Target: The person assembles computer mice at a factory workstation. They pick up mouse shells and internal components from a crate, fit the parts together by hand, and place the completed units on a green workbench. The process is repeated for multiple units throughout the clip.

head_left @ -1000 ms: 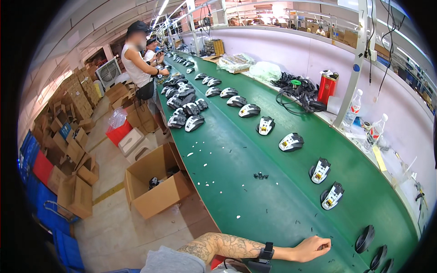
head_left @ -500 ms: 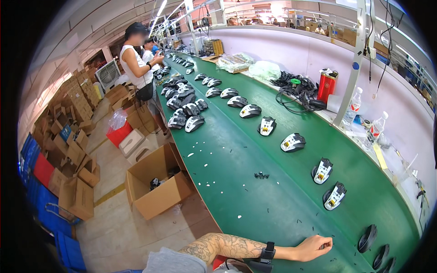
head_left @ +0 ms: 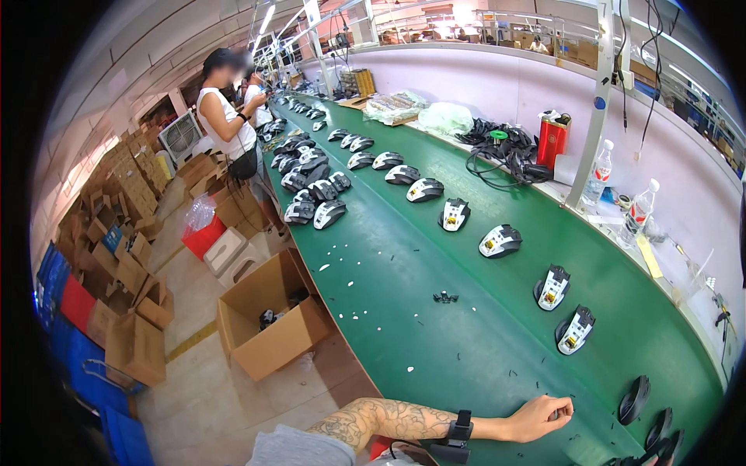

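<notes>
Fingers of the right hand (head_left: 544, 415) curl loosely on the long green conveyor belt (head_left: 435, 342), holding nothing; black oval mouse shell (head_left: 634, 400) lies near; open brown cardboard box (head_left: 272, 318) holds dark parts.

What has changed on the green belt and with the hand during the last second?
The computer mice on the green belt have moved a little toward the near end, toward the right hand. The hand itself rests on the belt as before, loosely curled and holding nothing. The cardboard box on the floor stayed in place.
</notes>
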### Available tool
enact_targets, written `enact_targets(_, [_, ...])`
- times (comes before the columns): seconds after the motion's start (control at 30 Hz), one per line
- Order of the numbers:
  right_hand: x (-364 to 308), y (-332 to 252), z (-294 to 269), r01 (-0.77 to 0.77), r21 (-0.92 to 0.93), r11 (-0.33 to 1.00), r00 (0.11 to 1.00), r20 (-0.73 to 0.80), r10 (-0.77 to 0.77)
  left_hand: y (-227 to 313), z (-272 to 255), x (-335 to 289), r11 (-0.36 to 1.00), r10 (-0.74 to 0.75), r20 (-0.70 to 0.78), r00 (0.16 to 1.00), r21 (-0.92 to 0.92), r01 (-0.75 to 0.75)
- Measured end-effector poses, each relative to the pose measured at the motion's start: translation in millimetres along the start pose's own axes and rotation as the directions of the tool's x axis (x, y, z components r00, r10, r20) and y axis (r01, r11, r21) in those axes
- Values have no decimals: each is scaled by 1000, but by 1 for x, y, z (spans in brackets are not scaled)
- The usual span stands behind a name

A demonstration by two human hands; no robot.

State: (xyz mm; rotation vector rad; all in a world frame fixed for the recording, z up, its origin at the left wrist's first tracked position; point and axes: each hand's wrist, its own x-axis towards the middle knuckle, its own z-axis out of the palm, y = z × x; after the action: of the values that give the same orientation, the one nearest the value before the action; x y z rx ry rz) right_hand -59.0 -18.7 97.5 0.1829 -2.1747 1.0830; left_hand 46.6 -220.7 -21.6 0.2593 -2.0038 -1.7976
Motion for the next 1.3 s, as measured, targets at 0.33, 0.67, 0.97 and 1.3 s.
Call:
enact_targets(0.33, [-61,-21,67,-105,360,927,577,781,-238,2,-5,5,848,-114,141,983,-502,170])
enact_targets(0.67, [-68,-21,71,-222,386,896,466,848,-250,-2,-15,8,870,-285,21,958,-415,268])
enact_targets(0.97, [-66,-22,68,-163,541,825,562,738,-373,10,-17,7,829,-350,-7,937,-468,306])
enact_targets(1.3, [-78,-1,75,-40,495,868,751,588,-300,-7,-67,126,675,47,-182,982,731,103])
